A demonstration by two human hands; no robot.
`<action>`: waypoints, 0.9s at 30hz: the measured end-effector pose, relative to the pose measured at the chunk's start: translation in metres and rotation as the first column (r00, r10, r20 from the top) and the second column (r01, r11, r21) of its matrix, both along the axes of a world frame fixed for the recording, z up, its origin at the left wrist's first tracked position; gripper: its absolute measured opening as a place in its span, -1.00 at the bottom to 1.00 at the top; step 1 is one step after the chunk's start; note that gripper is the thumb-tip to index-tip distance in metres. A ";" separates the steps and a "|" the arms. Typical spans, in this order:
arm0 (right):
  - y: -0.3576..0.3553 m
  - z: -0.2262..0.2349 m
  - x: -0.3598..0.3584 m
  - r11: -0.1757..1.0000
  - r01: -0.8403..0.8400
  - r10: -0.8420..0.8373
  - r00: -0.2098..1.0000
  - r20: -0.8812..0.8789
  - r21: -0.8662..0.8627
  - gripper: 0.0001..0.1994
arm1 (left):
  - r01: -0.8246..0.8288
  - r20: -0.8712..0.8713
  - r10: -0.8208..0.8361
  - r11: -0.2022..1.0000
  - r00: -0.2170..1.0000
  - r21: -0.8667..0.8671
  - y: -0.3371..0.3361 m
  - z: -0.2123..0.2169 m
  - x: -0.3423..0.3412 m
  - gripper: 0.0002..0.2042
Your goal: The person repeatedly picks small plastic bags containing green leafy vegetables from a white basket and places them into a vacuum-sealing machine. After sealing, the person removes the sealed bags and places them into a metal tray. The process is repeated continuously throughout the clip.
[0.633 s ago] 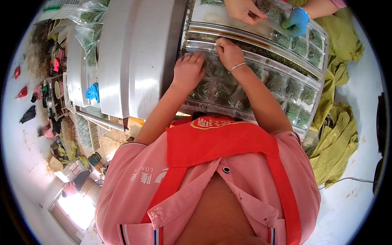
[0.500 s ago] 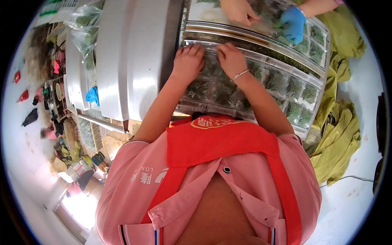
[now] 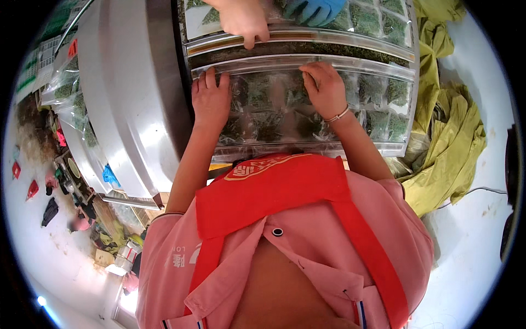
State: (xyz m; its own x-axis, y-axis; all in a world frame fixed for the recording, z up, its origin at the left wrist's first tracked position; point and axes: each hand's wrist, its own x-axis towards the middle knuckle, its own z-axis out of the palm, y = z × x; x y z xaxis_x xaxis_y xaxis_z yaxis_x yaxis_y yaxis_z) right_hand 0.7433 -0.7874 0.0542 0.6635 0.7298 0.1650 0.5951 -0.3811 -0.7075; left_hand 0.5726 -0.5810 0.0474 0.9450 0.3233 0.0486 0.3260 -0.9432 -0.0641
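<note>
A sheet of clear plastic film [image 3: 271, 101] lies over rows of small pockets filled with green leafy material [image 3: 375, 88]. Spread at the sheet's far left corner, my left hand [image 3: 211, 104] rests with its fingers apart on the edge strip. Further right, my right hand [image 3: 327, 90] has thumb and forefinger together at the sheet's far edge; what is between the fingertips looks like film. A bracelet circles my right wrist. Across from me, another person's bare hand [image 3: 241, 22] points down at a metal rail [image 3: 329, 34], beside that person's blue-gloved hand [image 3: 315, 11].
A large curved metal cover [image 3: 129, 98] stands left of the work surface. Yellow-green cloth or sheeting [image 3: 446, 148] hangs in folds on the right. Between the two film sheets runs a dark gap [image 3: 290, 53] with loose green bits. Clear bags of greens [image 3: 68, 88] hang at far left.
My hands have moved apart, the right one sliding right along the sheet's edge. The view has shifted, and the other person's bare hand has come nearer to the rail.
</note>
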 end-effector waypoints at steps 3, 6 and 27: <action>0.002 -0.011 0.003 0.997 0.054 -0.056 0.998 0.029 0.053 -0.82 | 0.004 -0.057 -0.002 1.000 0.998 0.024 0.000 0.001 0.004 -0.66; 0.010 -0.016 0.011 0.999 0.029 -0.033 0.994 0.106 0.038 -0.79 | 0.005 -0.089 -0.003 1.000 0.996 0.028 0.000 0.006 0.006 -0.62; 0.019 -0.015 0.026 0.997 0.052 -0.045 0.991 0.125 -0.058 -0.82 | 0.101 0.192 -0.019 0.901 0.981 -0.423 0.009 -0.009 0.072 -0.89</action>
